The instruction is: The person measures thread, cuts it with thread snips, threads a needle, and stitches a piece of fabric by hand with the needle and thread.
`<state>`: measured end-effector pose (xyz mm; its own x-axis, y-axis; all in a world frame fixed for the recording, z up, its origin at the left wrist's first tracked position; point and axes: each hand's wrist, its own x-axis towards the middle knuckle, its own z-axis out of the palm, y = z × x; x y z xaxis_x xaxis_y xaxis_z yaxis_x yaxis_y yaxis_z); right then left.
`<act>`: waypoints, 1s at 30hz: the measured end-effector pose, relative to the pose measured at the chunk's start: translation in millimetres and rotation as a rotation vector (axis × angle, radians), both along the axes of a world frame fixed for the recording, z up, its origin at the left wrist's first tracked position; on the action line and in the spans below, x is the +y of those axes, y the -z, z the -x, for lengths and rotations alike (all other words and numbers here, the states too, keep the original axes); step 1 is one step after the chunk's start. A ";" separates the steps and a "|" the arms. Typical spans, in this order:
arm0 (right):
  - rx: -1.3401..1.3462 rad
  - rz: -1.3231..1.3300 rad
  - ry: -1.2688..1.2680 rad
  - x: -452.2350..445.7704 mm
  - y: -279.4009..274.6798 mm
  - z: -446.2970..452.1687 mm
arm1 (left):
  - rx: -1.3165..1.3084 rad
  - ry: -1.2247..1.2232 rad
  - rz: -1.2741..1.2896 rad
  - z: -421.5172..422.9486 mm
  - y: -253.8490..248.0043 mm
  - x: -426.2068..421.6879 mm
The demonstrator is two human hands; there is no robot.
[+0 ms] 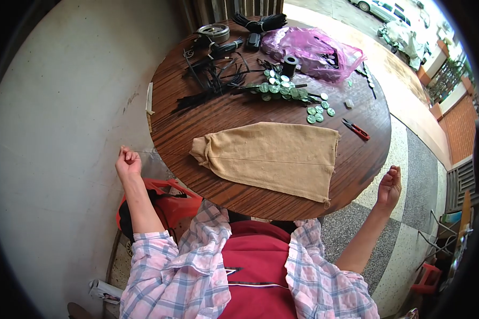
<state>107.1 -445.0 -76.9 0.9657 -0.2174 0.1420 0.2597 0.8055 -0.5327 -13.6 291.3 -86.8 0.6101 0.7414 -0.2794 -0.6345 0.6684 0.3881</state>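
A thin thread [271, 161] runs across a tan cloth sleeve [274, 146] that lies flat on the round wooden table [170, 127]. My left hand [127, 161], off the table's left edge, is closed in a pinch on one end of the thread. Beyond the right edge my right hand [390, 187] is raised with its fingers pinched together, seemingly on the thread's other end. Red-handled thread snips [356, 129] lie right of the cloth, open blades toward the table's middle. Neither hand touches the cloth.
Green discs [318, 110], black strips [213, 80], a black thread spool [290, 66], a pink plastic bag [303, 48] and a round metal tin [214, 33] sit at the table's back. A red stool [181, 199] stands lower left, beside the wall [64, 133].
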 end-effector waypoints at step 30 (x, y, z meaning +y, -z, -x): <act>0.077 0.097 0.081 15.2 -12.7 10.0 | 0.059 0.017 -0.002 -6.3 -0.4 5.0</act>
<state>97.1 -429.8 -64.1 0.9543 -0.2842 0.0925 0.2775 0.7273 -0.6277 -7.3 296.3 -86.3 0.6049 0.7319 -0.3138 -0.5996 0.6779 0.4254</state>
